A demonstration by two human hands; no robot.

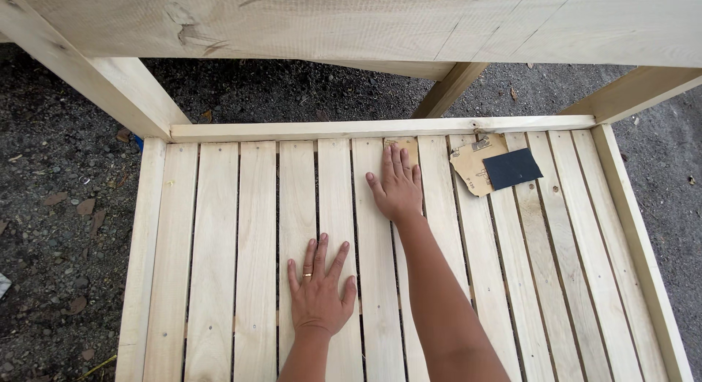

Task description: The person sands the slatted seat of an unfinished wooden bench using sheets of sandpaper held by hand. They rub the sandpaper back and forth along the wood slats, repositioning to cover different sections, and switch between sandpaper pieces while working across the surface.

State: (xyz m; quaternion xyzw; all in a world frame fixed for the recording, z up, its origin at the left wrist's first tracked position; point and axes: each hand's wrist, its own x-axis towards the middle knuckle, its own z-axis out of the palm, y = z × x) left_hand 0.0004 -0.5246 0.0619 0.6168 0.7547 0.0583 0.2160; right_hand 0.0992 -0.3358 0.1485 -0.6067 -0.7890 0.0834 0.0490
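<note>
A pale wooden slatted frame [219, 228] lies below me, made of many narrow boards side by side. My left hand [319, 288] rests flat on the slats, fingers spread, a ring on one finger. My right hand [397, 183] reaches farther out and presses flat on a tan piece of sandpaper [406, 146], which shows only at my fingertips near the far rail [292, 129]. To the right of that hand lie a second tan sheet [472, 163] and a dark sheet of sandpaper [512, 168] overlapping it.
A broad wooden board [365, 20] spans the top of the view, with slanted wooden legs [110, 82] beneath it. Dark gravel ground [66, 206] with dry leaves lies to the left and right of the frame.
</note>
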